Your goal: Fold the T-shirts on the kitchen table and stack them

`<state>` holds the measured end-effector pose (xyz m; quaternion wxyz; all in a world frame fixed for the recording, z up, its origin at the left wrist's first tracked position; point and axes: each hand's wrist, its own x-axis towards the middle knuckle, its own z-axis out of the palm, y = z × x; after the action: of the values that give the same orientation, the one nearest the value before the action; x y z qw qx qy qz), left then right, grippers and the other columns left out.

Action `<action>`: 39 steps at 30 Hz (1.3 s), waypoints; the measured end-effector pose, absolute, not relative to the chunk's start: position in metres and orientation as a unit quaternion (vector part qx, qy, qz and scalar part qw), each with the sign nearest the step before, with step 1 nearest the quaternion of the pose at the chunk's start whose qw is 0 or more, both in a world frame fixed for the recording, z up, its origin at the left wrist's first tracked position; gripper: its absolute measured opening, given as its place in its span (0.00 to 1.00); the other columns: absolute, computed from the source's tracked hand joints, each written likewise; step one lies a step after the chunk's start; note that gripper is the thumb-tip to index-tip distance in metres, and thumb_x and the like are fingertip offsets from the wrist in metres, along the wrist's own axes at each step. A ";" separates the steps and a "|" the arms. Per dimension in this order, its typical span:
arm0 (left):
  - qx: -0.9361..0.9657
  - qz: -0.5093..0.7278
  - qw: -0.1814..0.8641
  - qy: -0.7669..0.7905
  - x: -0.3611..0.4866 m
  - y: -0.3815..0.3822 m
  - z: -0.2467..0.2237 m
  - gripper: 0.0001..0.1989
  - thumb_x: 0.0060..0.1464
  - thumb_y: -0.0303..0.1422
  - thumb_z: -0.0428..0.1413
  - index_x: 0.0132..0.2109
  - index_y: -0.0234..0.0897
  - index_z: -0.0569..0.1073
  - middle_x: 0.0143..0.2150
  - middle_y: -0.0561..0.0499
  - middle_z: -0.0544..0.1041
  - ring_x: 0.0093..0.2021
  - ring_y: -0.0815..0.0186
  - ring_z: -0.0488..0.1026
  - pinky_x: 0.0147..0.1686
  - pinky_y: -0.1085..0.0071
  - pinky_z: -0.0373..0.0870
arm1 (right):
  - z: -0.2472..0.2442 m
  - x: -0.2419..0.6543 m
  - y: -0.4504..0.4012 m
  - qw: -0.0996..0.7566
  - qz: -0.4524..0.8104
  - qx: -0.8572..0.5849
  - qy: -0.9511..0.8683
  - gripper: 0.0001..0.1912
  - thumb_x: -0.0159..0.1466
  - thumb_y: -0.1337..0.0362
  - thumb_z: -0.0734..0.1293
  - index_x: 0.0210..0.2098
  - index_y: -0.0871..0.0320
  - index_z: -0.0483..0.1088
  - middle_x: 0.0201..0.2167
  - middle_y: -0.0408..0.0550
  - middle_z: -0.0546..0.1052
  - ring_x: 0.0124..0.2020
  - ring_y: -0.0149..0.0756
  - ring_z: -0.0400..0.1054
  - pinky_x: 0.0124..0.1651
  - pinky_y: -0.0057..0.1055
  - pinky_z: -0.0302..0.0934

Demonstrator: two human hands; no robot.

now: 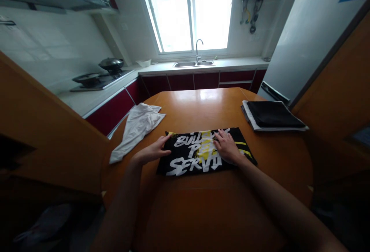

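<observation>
A black garment (187, 152) with white lettering and yellow marks lies folded in a flat rectangle on the wooden table (202, 198). My left hand (154, 150) is at its upper left edge, fingers apart, the index fingertip at the corner. On the upper right part of the print rests my right hand (227, 147), palm down with spread fingers. Neither hand grips the cloth. A crumpled white garment (140, 125) lies to the left. Over on the right is a stack of folded cloth (268, 114), black on top with white below.
Beyond the table, a counter (162, 67) holds a sink (185, 64) with a tap under the window. A stove (105, 80) with a wok and a pan stands at the left. The fridge (306, 40) is at the right, beside a wooden panel (338, 71).
</observation>
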<state>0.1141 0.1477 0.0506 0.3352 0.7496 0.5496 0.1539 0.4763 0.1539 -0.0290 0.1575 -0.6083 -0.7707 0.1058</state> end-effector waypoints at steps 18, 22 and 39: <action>0.835 0.122 0.198 0.499 0.250 0.170 0.136 0.42 0.47 0.42 0.61 0.67 0.29 0.64 0.58 0.38 0.72 0.56 0.52 0.71 0.55 0.64 0.68 | 0.012 0.469 0.148 0.461 0.393 -0.475 -0.638 0.20 0.68 0.57 0.58 0.49 0.60 0.76 0.47 0.55 0.78 0.47 0.42 0.73 0.46 0.36 0.70; 0.857 0.106 0.182 0.470 0.290 0.175 0.138 0.40 0.49 0.41 0.60 0.67 0.27 0.64 0.53 0.38 0.74 0.48 0.55 0.74 0.47 0.65 0.71 | 0.027 0.482 0.146 0.497 0.547 -0.447 -0.504 0.19 0.69 0.54 0.58 0.45 0.60 0.75 0.40 0.53 0.78 0.32 0.34 0.72 0.29 0.28 0.69; 0.825 0.160 0.385 0.380 0.376 0.183 0.065 0.58 0.44 0.35 0.67 0.74 0.33 0.44 0.60 0.33 0.69 0.46 0.57 0.75 0.46 0.60 0.74 | 0.031 0.540 0.156 0.377 0.598 -0.530 -0.469 0.09 0.55 0.66 0.75 0.30 0.64 0.73 0.18 0.42 0.72 0.18 0.27 0.64 0.20 0.22 0.58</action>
<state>0.3762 0.1835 0.0648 0.3854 0.8254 0.3801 0.1601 0.5397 0.1557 0.0311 0.3769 -0.5301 -0.4689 0.5975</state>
